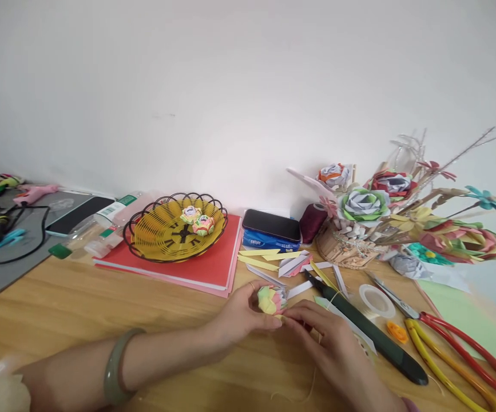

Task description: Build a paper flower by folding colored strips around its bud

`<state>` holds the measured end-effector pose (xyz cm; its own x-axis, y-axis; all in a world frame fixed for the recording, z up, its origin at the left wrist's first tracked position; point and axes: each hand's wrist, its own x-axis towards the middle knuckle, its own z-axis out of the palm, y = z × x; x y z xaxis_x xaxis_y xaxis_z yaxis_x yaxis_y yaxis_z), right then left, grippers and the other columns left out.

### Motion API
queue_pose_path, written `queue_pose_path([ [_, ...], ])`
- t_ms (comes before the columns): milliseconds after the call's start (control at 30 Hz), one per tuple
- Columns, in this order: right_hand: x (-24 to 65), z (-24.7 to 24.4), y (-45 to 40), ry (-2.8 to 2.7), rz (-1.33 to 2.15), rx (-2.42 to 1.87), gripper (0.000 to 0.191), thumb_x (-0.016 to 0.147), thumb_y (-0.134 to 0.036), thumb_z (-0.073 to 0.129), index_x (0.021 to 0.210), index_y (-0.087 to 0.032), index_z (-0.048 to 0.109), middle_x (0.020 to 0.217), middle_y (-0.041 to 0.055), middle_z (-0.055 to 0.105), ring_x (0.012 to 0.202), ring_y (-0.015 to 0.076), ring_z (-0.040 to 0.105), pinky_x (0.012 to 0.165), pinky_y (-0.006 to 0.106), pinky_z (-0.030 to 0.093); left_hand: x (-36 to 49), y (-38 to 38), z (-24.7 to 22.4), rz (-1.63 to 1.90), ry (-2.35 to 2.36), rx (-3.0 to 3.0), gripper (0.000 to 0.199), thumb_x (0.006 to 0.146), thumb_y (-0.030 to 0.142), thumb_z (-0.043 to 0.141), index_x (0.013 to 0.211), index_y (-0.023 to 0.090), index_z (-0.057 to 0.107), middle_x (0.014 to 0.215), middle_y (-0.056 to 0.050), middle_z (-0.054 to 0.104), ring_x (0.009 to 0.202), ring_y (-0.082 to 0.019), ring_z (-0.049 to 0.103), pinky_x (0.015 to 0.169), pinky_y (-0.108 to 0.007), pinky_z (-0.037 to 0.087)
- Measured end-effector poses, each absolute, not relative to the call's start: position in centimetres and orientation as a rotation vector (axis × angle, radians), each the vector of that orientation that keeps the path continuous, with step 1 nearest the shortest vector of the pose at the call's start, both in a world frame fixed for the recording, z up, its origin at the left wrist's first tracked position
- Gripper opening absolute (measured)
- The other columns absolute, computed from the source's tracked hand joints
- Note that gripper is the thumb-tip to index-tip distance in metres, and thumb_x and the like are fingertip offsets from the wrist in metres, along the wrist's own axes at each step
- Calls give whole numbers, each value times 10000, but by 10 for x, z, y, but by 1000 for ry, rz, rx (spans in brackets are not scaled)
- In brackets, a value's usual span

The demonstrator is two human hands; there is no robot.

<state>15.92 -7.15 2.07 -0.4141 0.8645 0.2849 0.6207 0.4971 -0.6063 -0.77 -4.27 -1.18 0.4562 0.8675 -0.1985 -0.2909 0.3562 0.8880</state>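
Note:
A small folded-paper flower (270, 300) in yellow, pink and pale grey is held just above the wooden table at centre front. My left hand (244, 313) grips it from the left, thumb below and fingers behind. At its lower right, my right hand (322, 332) has its fingertips pinched together at the flower's base. A thin pale thread (315, 372) hangs from there down to the table. Two similar paper flowers (203, 224) lie in a yellow woven basket (166, 243) with a black rim, on red paper (207, 272).
Folded paper strips (265, 262), a dark green cutter (372, 332), a thread spool (376, 301) and scissors (453, 343) lie at right. Behind stand a phone (271, 225) and a paper-flower arrangement (346, 246). Bottles (114, 212) and a pink glue gun (35, 194) lie left.

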Motion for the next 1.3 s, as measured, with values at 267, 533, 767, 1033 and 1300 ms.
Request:
queue_pose_path([
  [267, 162, 24, -71, -2111, 646, -1213, 211, 867, -236, 480, 839, -206, 687, 769, 52, 671, 697, 156, 634, 601, 239, 516, -8, -43, -6, 796, 786, 833, 563, 507, 196, 773, 1032, 194, 572, 965, -44, 598, 821, -160, 541, 653, -257, 435],
  [533, 161, 23, -70, -2070, 668, -1227, 222, 851, -260, 505, 750, -192, 691, 700, 46, 665, 631, 148, 626, 564, 237, 508, -7, -42, -7, 790, 838, 839, 590, 482, 178, 783, 1037, 187, 582, 927, -43, 606, 813, -167, 542, 649, -261, 440],
  [767, 159, 25, -69, -2020, 735, -1281, 212, 832, -268, 530, 734, -196, 704, 690, 37, 676, 627, 153, 632, 575, 242, 507, -7, -43, -2, 778, 825, 844, 562, 488, 223, 788, 1016, 186, 599, 885, -30, 612, 760, -143, 544, 640, -253, 440],
  [1033, 160, 29, -66, -2055, 766, -1249, 194, 830, -245, 511, 774, -205, 692, 763, 31, 706, 689, 161, 657, 621, 248, 522, -7, -42, -4, 782, 824, 844, 567, 493, 187, 779, 1023, 163, 578, 900, -36, 594, 747, -122, 531, 636, -237, 435],
  [1300, 165, 25, -65, -2137, 724, -1219, 185, 842, -250, 500, 789, -205, 672, 770, 31, 706, 696, 159, 659, 613, 241, 526, -8, -43, -2, 794, 789, 895, 544, 507, 190, 771, 1020, 157, 592, 857, -27, 588, 726, -119, 514, 618, -228, 416],
])
